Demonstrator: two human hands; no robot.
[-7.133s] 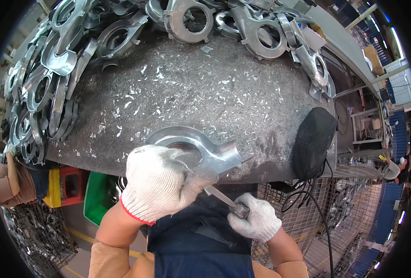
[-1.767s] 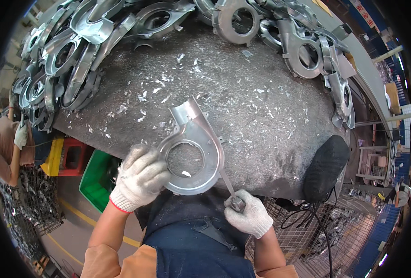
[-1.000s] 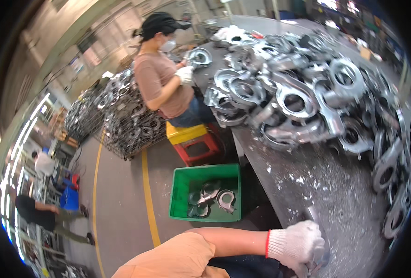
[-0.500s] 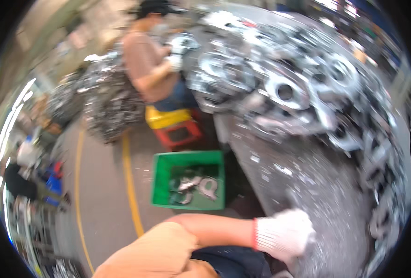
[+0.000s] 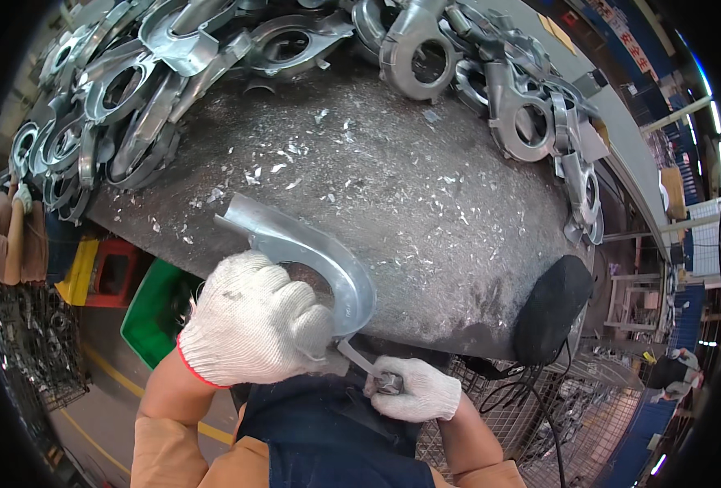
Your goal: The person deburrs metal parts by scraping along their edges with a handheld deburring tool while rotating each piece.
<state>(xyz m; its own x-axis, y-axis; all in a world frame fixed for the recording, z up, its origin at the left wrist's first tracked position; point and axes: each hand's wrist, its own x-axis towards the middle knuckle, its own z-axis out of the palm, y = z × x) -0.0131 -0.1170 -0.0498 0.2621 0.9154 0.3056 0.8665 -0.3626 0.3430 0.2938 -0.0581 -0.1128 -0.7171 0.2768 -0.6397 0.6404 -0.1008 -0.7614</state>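
Observation:
My left hand (image 5: 255, 321), in a white knit glove with a red cuff, is closed around a curved silver metal casting (image 5: 346, 272). The casting is a hooked, scroll-like piece held at the near edge of the table. Lower and to the right, my gloved right hand (image 5: 416, 389) grips a flat-bladed scraper (image 5: 356, 355). Its blade points up and left, reaching the casting's lower end beside my left hand. Whether the blade touches the metal is hard to tell. Part of the casting is hidden behind my left fingers.
Metal shavings (image 5: 283, 163) are scattered over the dark table (image 5: 409, 211). Similar ring-shaped castings (image 5: 124, 89) are heaped along its far and left sides. A black pouch-like object (image 5: 552, 309) with cords lies at the right. A green bin (image 5: 145, 313) and a co-worker (image 5: 10, 236) are at the left.
The view has swung from the left side, with the green bin and co-worker, round to the table in front of me. The casting and the scraper now show in my hands.

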